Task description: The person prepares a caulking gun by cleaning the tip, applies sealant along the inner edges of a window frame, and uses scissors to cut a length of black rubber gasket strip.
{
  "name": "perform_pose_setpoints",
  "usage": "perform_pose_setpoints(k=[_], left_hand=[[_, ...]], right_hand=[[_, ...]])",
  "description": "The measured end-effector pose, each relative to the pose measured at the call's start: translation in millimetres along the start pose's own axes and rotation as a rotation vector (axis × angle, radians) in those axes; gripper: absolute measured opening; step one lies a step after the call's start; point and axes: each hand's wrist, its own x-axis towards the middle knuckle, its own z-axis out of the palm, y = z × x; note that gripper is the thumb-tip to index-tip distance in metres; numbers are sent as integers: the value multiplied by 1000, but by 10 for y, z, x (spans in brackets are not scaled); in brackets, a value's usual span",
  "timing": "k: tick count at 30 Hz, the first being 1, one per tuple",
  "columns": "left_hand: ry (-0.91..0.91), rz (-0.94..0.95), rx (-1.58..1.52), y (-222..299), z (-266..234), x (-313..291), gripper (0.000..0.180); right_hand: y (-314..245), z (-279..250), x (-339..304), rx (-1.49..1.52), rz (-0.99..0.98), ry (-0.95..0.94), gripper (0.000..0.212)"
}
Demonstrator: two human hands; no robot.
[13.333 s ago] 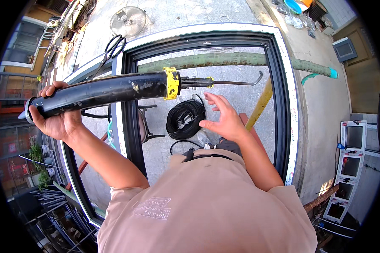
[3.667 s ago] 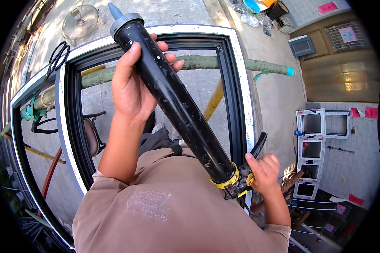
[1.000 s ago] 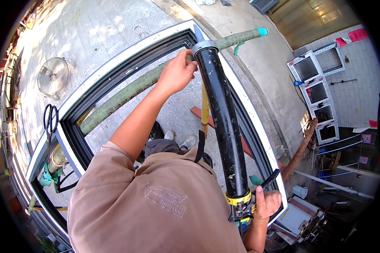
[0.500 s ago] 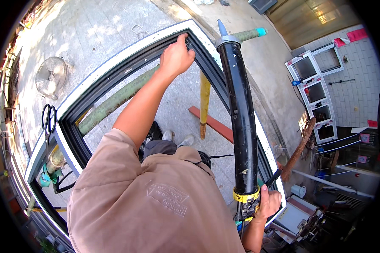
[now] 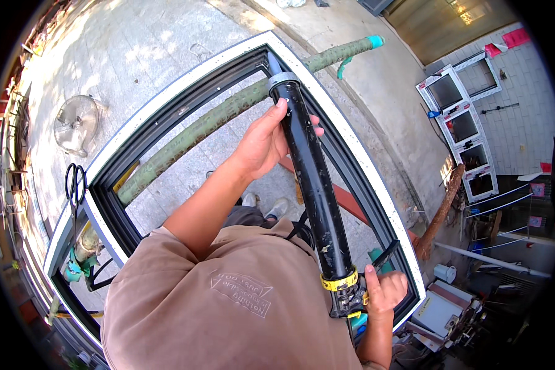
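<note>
1. The left hand [image 5: 266, 142] wraps around the caulking gun [image 5: 314, 185] just below its nozzle [image 5: 274, 63].
2. The right hand [image 5: 385, 287] grips its handle end.
3. The gun slants over the window frame [image 5: 160, 120], nozzle near the far corner; I can't tell whether it touches.
4. Scissors [image 5: 75, 200] rest at the frame's left.

Head-worn L fisheye cam, facing down, close abv caulk gun [image 5: 316, 191]

Lettering [image 5: 241, 295] on shirt [image 5: 222, 336].
Pale, in an angular outline, upside down; marks on pink sheets [image 5: 538, 190] too small to read.
</note>
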Motion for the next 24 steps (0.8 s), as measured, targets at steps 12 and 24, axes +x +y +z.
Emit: perform_pose_setpoints(k=[12,24], left_hand=[[243,27,-4,-108,-174,251,46],[282,6,15,-94,-244,355,56]], right_hand=[[-60,223,236,-22,14,-44,48],[-159,274,361,23,98,-108,48]])
